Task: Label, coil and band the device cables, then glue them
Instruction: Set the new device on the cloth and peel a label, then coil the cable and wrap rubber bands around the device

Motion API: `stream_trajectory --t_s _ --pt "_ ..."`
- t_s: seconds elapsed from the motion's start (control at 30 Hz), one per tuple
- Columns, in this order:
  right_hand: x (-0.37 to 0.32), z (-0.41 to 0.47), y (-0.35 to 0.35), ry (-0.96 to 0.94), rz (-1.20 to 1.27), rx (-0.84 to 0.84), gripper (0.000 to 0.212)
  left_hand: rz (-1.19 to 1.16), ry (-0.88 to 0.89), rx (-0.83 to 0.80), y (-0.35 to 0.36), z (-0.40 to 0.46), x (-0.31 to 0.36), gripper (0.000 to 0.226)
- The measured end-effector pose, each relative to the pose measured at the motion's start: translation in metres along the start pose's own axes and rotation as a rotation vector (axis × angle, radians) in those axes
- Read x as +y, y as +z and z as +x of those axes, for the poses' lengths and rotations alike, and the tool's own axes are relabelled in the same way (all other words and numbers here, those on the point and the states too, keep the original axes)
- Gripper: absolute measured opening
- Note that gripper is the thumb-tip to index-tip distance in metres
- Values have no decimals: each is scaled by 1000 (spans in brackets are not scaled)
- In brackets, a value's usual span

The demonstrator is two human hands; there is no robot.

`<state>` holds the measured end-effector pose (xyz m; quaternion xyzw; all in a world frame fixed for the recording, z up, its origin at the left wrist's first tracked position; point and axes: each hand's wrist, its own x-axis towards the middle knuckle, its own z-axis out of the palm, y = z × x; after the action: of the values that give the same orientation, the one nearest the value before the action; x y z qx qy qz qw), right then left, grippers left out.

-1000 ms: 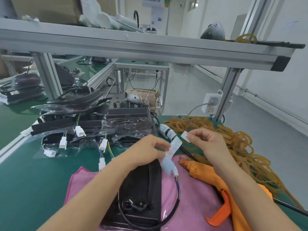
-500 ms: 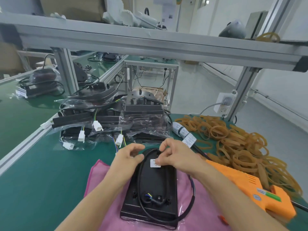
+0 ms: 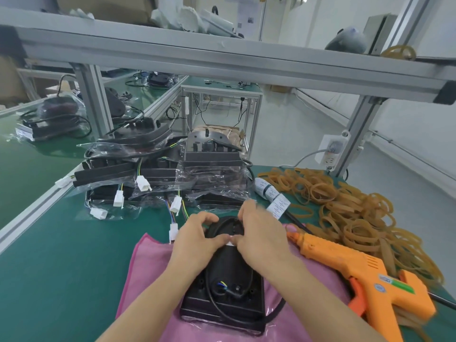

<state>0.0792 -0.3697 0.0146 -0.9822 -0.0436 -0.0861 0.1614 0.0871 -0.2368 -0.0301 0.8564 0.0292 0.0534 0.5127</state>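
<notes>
A black device [image 3: 229, 287] lies on a pink cloth [image 3: 148, 265] with its black cable [image 3: 214, 290] looping over its back. A small white label [image 3: 230, 242] sits on the device's far half. My left hand [image 3: 197, 240] and my right hand [image 3: 259, 240] meet over it, thumbs pressing on the label, fingers curled over the device's far end. The label is mostly hidden under my thumbs. An orange glue gun [image 3: 365, 275] lies to the right on the cloth's edge. A roll of white labels [image 3: 271, 196] lies beyond my right hand.
A heap of tan rubber bands [image 3: 350, 208] covers the right of the green bench [image 3: 61, 255]. Bagged black devices with white connectors [image 3: 158, 174] are stacked behind the cloth. An aluminium frame post [image 3: 355, 129] with a power socket [image 3: 332, 149] stands at back right.
My right hand brought the peeled label from beside the roll down onto the device. Both hands have closed together over it and now press it.
</notes>
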Motion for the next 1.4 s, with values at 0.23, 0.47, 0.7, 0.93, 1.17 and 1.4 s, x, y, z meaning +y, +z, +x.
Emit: stream_trajectory --t_s 0.23,0.47,0.7,0.93,1.17,1.4 --pt "30 -16 -9 254 276 -91 36 113 79 154 -21 -18 6 17" --pt "32 -41 -1 252 239 -285 46 367 2 -29 -15 -47 3 34" --pt "35 -42 4 404 548 -303 33 -175 -223 -192 -22 -42 4 25" --pt "40 -50 0 237 638 -105 22 -768 -341 -410 -44 -35 10 43" --pt "42 -56 4 103 795 12 13 -873 -270 -495 -41 -27 24 53" --pt "57 -45 -13 114 641 -202 24 -936 -200 -417 -29 -16 23 60"
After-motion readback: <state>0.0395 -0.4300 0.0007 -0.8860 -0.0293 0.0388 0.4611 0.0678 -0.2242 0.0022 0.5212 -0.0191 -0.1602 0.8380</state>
